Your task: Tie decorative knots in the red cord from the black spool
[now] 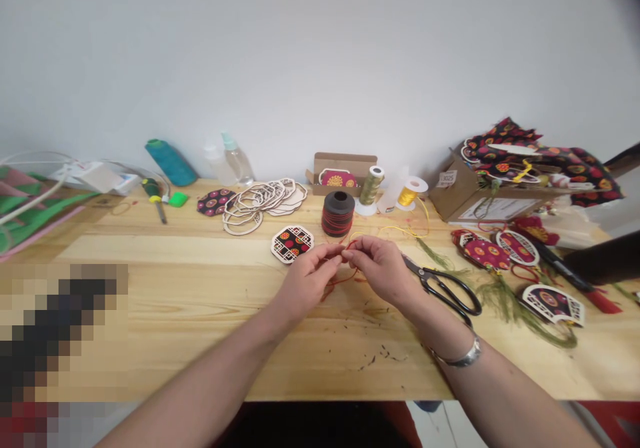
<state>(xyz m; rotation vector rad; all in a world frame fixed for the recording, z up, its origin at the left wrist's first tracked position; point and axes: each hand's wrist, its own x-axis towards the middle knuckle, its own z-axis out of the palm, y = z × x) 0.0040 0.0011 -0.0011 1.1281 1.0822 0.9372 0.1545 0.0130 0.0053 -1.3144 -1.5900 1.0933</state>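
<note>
Both hands meet over the middle of the wooden table, fingertips pinched together on a thin red cord [345, 279]. My left hand [311, 276] is closed on the cord from the left, and my right hand [379, 266], with a silver bracelet on its wrist, is closed on it from the right. Loose cord hangs below the fingers. Just behind stands a dark spool of red cord [338, 215]. A white-framed ornament with patterned fabric [291, 243] lies beside my left hand. Black-handled scissors [447, 288] rest beside my right hand and forearm.
At the back left are wooden frames [260, 201], clear bottles [237, 159], a teal spool [171, 162] and a screwdriver [153, 197]. Green [371, 187] and yellow [411, 192] spools stand behind. A cardboard box [455, 195] and tasselled ornaments [553, 303] occupy the right side of the table [200, 328].
</note>
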